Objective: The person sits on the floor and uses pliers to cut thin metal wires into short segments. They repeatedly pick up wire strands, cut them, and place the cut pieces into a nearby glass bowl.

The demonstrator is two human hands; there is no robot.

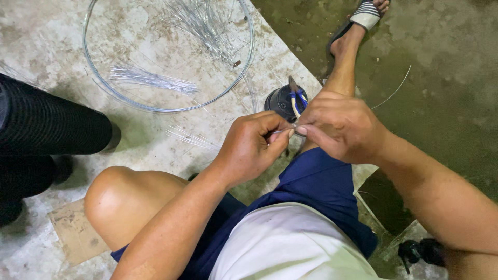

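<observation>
Left hand [252, 147] pinched thin wire [281, 131] steady | right hand [337, 126] gripped its other end, closed, above lap | pliers [295, 98] stood in black cup [282, 101] within reach | wire hoop [168, 57] lay on floor

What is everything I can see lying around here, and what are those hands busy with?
Wire hoop: one, silver, on the concrete floor, upper left.
Cut wire bundles: several, silver, inside and beside the hoop.
Dark round container: one, black, beyond the hands, with blue-handled pliers on it.
Long stray wire: one, pale, on the dark floor, right.
Cardboard scrap: one, brown, lower left.
Another person's leg: black trousers, left edge.
Sandal: striped, on the person's own foot, top.
Left hand and right hand: both pinch a short thin wire piece between them.
</observation>
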